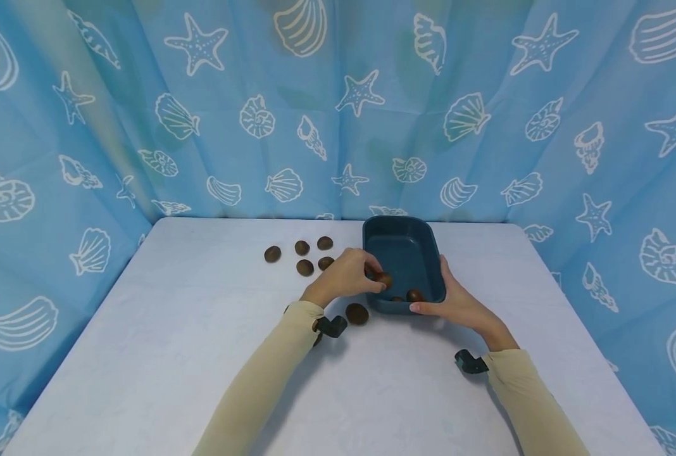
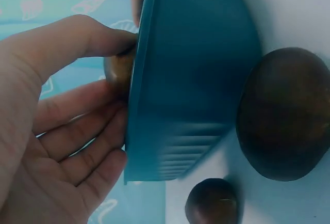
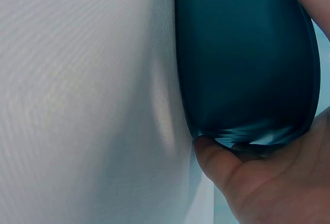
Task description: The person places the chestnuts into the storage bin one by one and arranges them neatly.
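Note:
A deep dark-teal rectangular bin (image 1: 404, 249) stands near the table's back edge. At its near right corner, my right hand (image 1: 457, 301) grips the wall, the thumb along the front and the fingers at the right side. My left hand (image 1: 349, 275) reaches over the left rim and pinches a round brown fruit (image 2: 118, 73) between thumb and fingers. Inside the bin, at the near end, lie another brown fruit (image 1: 414, 296) and part of one more. Just outside the near left corner, a larger-looking brown fruit (image 1: 357, 314) rests on the table.
Several more brown fruits, one of them at the left end (image 1: 272, 254), lie loosely grouped left of the bin on the white table (image 1: 161, 335). My left forearm partly covers others. A blue shell-patterned curtain (image 1: 315, 126) hangs behind and at both sides.

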`<move>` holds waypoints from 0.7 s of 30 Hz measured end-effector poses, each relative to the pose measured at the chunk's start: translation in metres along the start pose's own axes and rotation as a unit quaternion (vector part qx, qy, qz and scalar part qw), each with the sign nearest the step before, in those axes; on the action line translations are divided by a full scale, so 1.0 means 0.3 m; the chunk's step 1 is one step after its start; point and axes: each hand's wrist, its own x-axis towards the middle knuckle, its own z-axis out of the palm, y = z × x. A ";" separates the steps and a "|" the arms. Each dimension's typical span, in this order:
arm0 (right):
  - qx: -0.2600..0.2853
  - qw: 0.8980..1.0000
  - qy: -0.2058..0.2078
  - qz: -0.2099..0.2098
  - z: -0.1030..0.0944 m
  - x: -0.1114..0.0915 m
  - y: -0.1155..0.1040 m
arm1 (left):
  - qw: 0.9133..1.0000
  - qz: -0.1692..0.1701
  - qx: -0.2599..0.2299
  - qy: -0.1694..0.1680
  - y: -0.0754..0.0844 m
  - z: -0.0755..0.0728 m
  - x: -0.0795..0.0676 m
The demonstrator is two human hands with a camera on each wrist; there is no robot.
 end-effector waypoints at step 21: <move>0.007 1.000 0.002 -0.005 0.002 0.001 0.007 | 0.994 -0.047 0.075 -0.066 0.058 0.013 0.036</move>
